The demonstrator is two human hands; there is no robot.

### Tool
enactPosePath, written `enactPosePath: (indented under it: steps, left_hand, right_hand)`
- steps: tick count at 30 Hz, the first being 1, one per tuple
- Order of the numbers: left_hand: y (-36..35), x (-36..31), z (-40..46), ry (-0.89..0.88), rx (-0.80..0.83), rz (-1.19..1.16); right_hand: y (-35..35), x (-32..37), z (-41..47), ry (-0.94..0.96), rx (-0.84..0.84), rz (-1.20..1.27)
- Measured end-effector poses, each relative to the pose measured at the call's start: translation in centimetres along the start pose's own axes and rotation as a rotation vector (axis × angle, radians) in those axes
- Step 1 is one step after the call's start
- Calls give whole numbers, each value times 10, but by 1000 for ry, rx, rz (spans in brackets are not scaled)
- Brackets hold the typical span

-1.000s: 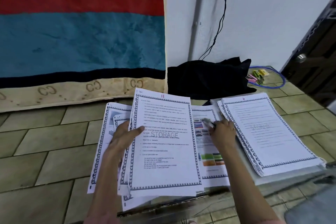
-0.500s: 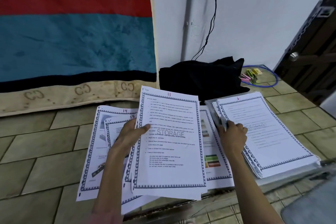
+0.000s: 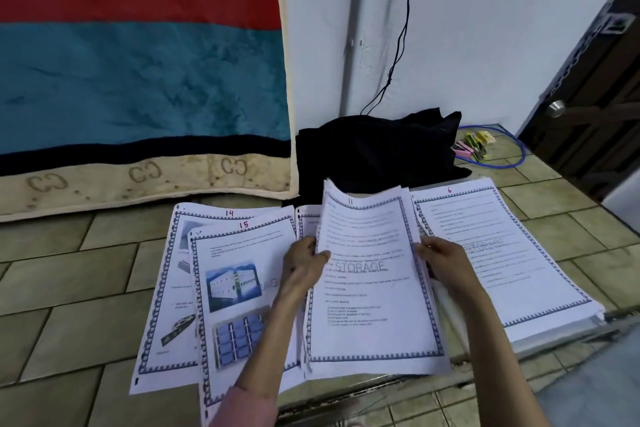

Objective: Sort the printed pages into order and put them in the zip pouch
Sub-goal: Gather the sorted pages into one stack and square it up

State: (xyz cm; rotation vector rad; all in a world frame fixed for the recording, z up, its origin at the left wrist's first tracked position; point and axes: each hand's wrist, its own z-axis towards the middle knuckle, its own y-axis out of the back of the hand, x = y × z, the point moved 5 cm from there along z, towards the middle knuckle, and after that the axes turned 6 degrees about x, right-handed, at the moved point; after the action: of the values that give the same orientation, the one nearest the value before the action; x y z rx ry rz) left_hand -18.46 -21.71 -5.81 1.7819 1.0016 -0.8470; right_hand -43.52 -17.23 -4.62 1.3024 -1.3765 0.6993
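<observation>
While the white printed pages numbered 14 (image 3: 180, 274) and 15 (image 3: 242, 288) lie loose on the tiled floor (image 3: 69, 288) at left, sorting looks only partway done. Both hands are on a white sheaf topped by page 11 (image 3: 370, 288): the left hand (image 3: 304, 267) pinches its left edge, the right hand (image 3: 446, 263) grips the right edge. It sits lifted in the middle, long axis running away from the person, top edge far and curling. A stack headed 6 (image 3: 502, 253) rests at right. No zip pouch is clearly visible, so packing remains.

Body text on page 11 (image 3: 370, 274) blurred, beyond reading.
</observation>
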Motion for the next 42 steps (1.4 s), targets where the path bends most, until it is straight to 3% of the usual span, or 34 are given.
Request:
enactPosePath:
  steps: [2, 4, 9, 13, 16, 21, 23, 25, 27, 29, 31, 34, 37, 42]
  left_hand:
    - [-6, 8, 5, 19, -41, 186]
    - [-9, 11, 8, 16, -68, 169]
    - [-3, 13, 9, 122, -120, -289]
    - [19, 3, -5, 53, 3, -506]
    - [49, -3, -19, -6, 31, -629]
    - [83, 0, -33, -55, 55, -767]
    - [86, 5, -32, -37, 27, -725]
    - [92, 16, -28, -28, -60, -649]
    - [109, 38, -26, 14, -289, -482]
    - [136, 61, -37, 95, -613, -145]
    - [160, 82, -53, 205, -794, 105]
    - [176, 109, -55, 334, -687, 2]
    - [188, 111, -58, 278, -605, -63]
    - [237, 100, -96, 261, -725, -47]
  right_hand:
    - [-3, -6, 1, -3, -48, -118]
    - [-8, -9, 3, -9, -58, -237]
    - [-15, -2, 0, 19, -51, -325]
    - [-26, 12, -4, 114, -6, -408]
    - [-41, 20, -3, 184, 64, -253]
    - [-80, 21, -2, 21, 447, 154]
    - [-90, 20, -1, -19, 481, 86]
    - [-91, 3, 12, -29, 404, -38]
    - [-94, -3, 14, -75, 338, -185]
    - [-102, 7, -2, -87, 305, -168]
    - [-104, 10, -9, -77, 275, -149]
    - [-104, 16, -13, -61, 226, -87]
    - [-105, 18, -14, -89, 239, -96]
    - [-105, 17, -13, -130, 219, -143]
